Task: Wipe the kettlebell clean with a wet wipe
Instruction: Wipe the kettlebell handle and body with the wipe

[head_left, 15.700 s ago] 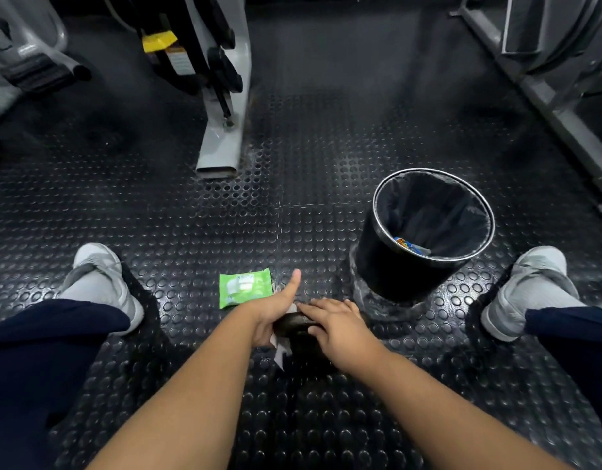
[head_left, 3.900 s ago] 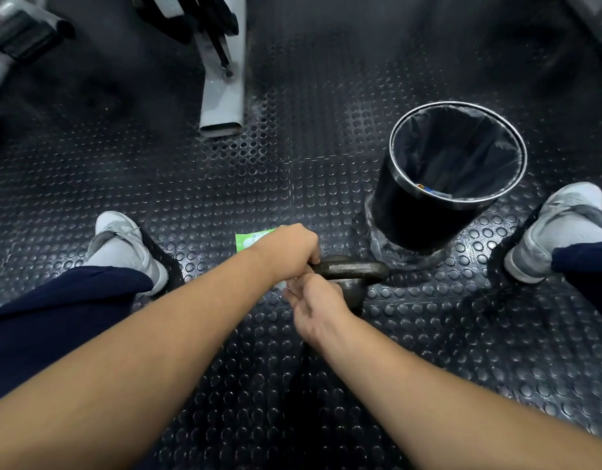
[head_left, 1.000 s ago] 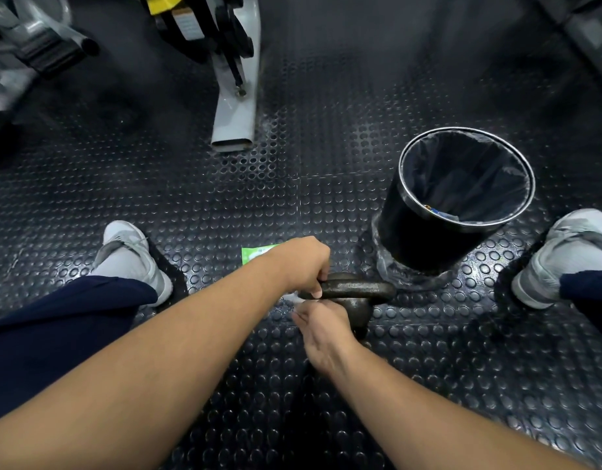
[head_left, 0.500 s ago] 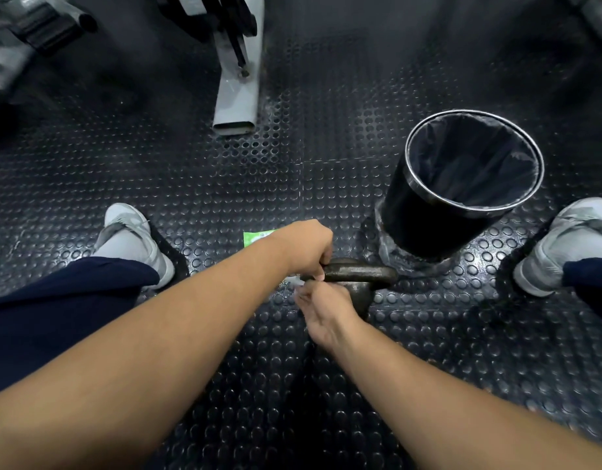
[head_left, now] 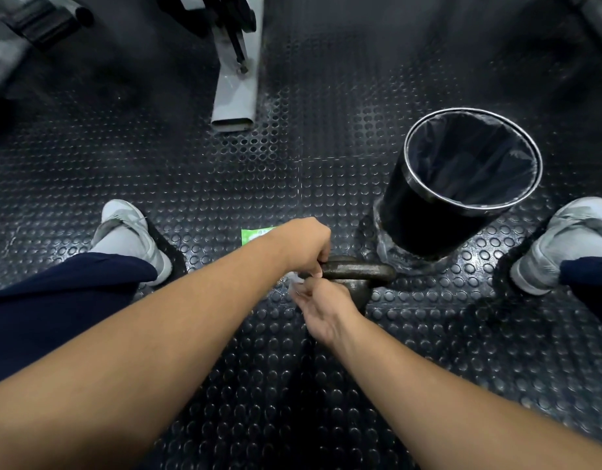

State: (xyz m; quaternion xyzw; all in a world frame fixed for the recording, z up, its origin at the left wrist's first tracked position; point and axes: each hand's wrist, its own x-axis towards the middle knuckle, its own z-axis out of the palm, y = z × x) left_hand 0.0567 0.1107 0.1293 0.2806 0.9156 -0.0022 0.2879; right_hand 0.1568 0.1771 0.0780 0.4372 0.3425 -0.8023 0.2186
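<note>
Kettlebell (head_left: 360,271) stands upright on the studded rubber floor (head_left: 224,184), between the person's feet, just in front of the bin (head_left: 428,228).

Left hand (head_left: 306,245): closed round the left end of the handle, steadying the bell.
Right hand (head_left: 321,303): fingers curled, pinching the wipe (head_left: 292,279) at the near-left side of the bell, under the handle. Only a small white scrap of wipe shows and it is blurred; whether it lies flat on the metal cannot be told.

Progress (judgement): mid-task. Wipe is out and at the bell, so wiping is under way. The metal looks evenly dark and dull, with no clear wet or clean patch to mark what is finished. Likely left to do: right half of the handle, far side of the body, the base, and the stretch of handle hidden under the left hand. That last part can't be reached until the grip shifts.

Surroundings:
- Green wipe pack (head_left: 257,234) on the floor just beyond the left wrist, mostly hidden by it.
- Bin lined with a dark bag, close to the bell's right – handy for the used wipe, but it crowds access to the bell's far-right side.
- Grey machine foot (head_left: 235,96) well beyond, out of the way.
- Shoes, left (head_left: 126,232) and right (head_left: 564,239), wide apart on either side.

Obstructions: the left forearm crosses over the pack; the bin's closeness – turning the bell may be easier than reaching round it
</note>
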